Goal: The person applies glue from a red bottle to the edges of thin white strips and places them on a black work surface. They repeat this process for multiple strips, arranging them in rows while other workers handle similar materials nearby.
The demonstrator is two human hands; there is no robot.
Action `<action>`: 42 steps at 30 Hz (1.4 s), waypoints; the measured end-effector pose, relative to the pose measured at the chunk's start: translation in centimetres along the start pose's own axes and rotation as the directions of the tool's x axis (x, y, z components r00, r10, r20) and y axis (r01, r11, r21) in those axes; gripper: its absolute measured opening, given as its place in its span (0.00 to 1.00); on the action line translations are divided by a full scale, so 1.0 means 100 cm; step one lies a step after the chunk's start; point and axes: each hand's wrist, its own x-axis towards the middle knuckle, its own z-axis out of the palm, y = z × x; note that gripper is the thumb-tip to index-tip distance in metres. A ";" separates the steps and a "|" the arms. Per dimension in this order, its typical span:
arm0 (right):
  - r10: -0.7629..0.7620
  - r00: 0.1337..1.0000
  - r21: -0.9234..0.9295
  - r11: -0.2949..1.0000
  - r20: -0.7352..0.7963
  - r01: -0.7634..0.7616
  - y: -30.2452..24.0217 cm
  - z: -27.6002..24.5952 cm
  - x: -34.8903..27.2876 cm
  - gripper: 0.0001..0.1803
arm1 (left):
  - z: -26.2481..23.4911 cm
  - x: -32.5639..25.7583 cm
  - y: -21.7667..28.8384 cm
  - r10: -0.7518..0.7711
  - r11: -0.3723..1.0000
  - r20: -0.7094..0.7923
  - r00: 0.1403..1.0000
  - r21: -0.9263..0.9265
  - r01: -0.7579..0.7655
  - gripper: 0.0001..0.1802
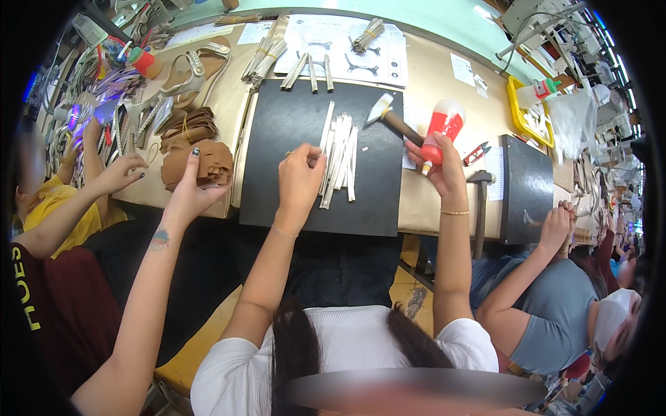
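Observation:
My left hand (302, 173) is closed with its fingers curled, beside a bundle of narrow whitish strips (343, 156) on the black work mat (277, 132). Whether something small sits between those fingertips I cannot make out. In my right hand (451, 170) is a red squeeze bottle (446, 123) with a clear base, tilted so its nozzle points down. A hammer (402, 126) with a wooden handle reaches toward the right hand's fingers; whether they touch it I cannot tell. Above the mat, a few more short strips (297, 71) lie on printed sheets (340, 38).
To the left, another person's hand (191, 187) holds a stack of brown pieces (208, 163); sandals (186, 73) lie beyond. Right of my hand are red snips (476, 154), a second hammer (481, 201), a black board (525, 187) and a yellow tray (531, 114). Co-workers sit close on both sides.

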 end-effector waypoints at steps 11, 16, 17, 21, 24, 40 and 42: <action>-0.193 0.927 0.348 0.886 -0.322 0.306 0.015 -0.004 0.011 0.34 | 0.052 0.012 0.021 0.151 0.989 0.084 0.985 -0.014 -0.150 0.05; -0.138 0.955 0.455 0.855 -0.264 0.250 0.011 -0.004 -0.005 0.31 | 0.060 0.011 0.031 0.152 0.988 0.127 0.980 -0.047 -0.147 0.06; -0.166 0.963 0.453 0.856 -0.214 0.248 0.010 -0.007 -0.010 0.30 | 0.056 0.010 0.031 0.135 0.990 0.125 0.983 -0.061 -0.128 0.07; -0.288 0.945 0.325 0.889 -0.154 0.323 0.010 -0.013 -0.024 0.29 | 0.013 -0.002 0.019 0.106 0.988 0.064 0.992 -0.123 -0.097 0.07; -0.442 0.897 0.139 0.887 -0.029 0.441 0.011 -0.006 -0.030 0.31 | -0.023 -0.022 0.005 -0.063 0.986 0.096 0.993 -0.150 0.077 0.08; -0.351 0.909 0.030 0.935 0.223 0.353 0.029 0.069 0.007 0.31 | -0.039 -0.056 -0.013 -0.223 0.914 0.107 0.969 -0.324 0.246 0.10; -0.387 0.907 -0.055 0.915 0.165 0.400 0.036 0.072 0.018 0.28 | -0.039 -0.056 -0.015 -0.215 0.913 0.103 0.971 -0.331 0.238 0.10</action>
